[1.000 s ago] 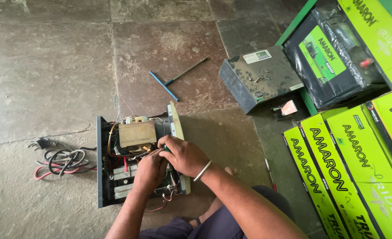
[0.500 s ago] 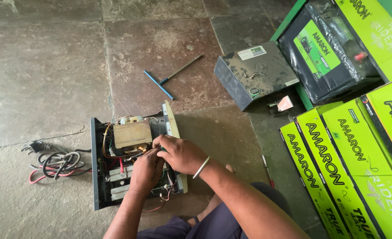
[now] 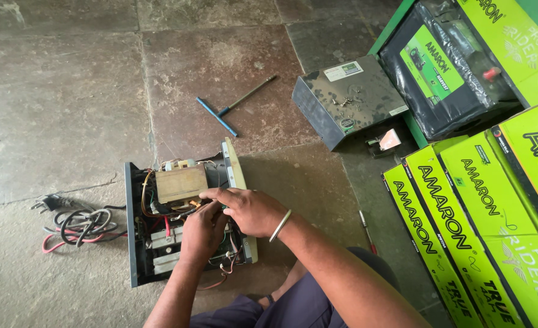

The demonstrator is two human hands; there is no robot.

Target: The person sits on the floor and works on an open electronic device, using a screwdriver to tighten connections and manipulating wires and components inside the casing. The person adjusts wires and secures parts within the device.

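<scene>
While I am looking down through the head camera, both hands are working inside an opened black electrical unit [image 3: 136, 243] that is lying on the stone floor [image 3: 68, 91] at about seven o'clock in the view. My left hand [image 3: 202, 234] is reaching down into the wiring, its fingers curled among the red and white leads; I cannot tell whether it is gripping one. My right hand [image 3: 250, 209] is lying across the unit's right half, fingers stretched toward the tan transformer block [image 3: 181, 182] and touching its lower right corner, with a metal bangle [image 3: 280, 225] sitting on the wrist; what it is grasping, if anything, is hidden. A coiled power cord [image 3: 77, 226] is lying just beside the unit at nine o'clock. A blue-handled T-shaped tool [image 3: 229, 109] is resting on the floor at twelve o'clock, well apart from the hands. The unit's removed grey cover [image 3: 348, 97] is sitting at two o'clock, near a black battery [image 3: 439, 73]. Bright green cartons [image 3: 481, 225] are filling the four o'clock side.
</scene>
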